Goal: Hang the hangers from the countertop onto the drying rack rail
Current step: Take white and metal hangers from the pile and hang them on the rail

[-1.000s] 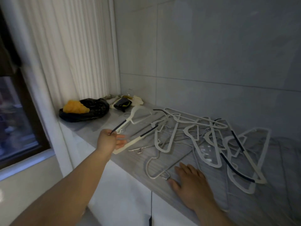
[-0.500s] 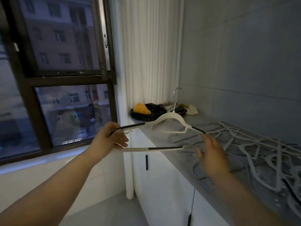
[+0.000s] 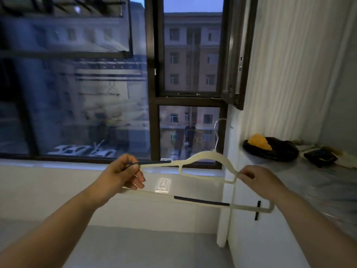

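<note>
Hanger [image 3: 208,154] is now off the table [image 3: 309,180] and held in the air before the window [image 3: 152,93]. Left grip [image 3: 121,173] pinches its dark-padded left arm. Right grip [image 3: 258,180], lifted off the table, pinches the right shoulder. Hook points up.

Both bare arms reach forward. The left hand [image 3: 123,174] grips one end of the hanger [image 3: 204,157], and the right hand [image 3: 259,180] pinches the other.

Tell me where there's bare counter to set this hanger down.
Bare counter runs from the black bag and dark pouch toward you, right of your right hand. The far end by the curtain is crowded with those two.
</note>
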Demonstrator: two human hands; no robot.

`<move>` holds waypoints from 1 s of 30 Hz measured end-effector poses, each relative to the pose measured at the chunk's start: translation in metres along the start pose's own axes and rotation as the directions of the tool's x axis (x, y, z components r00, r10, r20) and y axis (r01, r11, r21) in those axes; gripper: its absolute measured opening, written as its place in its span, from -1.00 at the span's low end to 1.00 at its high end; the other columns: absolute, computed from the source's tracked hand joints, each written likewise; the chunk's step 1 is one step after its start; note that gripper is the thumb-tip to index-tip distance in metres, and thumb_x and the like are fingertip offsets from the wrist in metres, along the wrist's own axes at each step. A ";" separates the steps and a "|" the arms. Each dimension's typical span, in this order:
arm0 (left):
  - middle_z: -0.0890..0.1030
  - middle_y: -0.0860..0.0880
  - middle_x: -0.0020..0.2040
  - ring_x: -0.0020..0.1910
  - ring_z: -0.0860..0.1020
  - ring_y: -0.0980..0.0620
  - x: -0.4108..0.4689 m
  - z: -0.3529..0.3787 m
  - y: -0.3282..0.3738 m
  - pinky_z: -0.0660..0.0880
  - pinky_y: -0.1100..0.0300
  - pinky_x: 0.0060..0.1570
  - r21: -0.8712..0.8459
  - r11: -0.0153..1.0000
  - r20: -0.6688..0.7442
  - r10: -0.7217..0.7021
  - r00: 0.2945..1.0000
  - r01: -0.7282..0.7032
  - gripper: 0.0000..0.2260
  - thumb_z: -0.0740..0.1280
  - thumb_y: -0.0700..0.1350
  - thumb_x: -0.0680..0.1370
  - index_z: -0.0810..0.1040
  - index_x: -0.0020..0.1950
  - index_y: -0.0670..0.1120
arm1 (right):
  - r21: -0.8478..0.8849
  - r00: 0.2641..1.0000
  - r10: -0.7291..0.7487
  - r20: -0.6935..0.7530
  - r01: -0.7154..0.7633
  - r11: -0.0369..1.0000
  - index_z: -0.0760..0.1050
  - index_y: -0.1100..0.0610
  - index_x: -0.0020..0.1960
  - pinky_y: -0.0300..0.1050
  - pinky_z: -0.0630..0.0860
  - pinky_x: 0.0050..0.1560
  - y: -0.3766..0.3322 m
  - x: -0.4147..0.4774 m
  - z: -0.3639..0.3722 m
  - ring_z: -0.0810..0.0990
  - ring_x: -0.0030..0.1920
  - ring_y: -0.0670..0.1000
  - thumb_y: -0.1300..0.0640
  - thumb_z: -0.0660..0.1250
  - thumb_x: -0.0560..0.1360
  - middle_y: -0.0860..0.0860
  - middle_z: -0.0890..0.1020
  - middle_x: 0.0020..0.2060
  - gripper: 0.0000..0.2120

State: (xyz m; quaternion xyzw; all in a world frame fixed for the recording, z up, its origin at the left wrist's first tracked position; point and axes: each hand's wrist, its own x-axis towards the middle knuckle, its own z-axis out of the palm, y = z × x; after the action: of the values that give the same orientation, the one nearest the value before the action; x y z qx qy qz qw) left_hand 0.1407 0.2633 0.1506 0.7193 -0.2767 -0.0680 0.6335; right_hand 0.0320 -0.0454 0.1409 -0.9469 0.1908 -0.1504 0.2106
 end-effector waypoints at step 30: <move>0.53 0.06 -0.40 -0.50 0.47 0.16 -0.208 -0.516 0.037 0.36 0.39 -0.55 0.548 0.563 -0.765 0.040 0.642 0.618 -0.82 0.27 -0.05 0.54 0.46 -0.28 0.04 | 0.513 0.635 -0.771 0.057 0.644 0.568 0.51 0.05 -0.02 -0.08 0.42 0.02 -0.670 0.010 0.260 0.50 -0.04 0.02 0.09 0.22 0.56 -0.02 0.53 -0.15 -0.90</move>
State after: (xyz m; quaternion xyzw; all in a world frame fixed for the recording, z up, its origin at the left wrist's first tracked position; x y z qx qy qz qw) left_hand 0.1867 0.8132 0.2306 0.9226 0.1226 0.2247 0.2887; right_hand 0.3352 0.6013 0.2230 -0.8778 -0.2796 -0.1294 0.3669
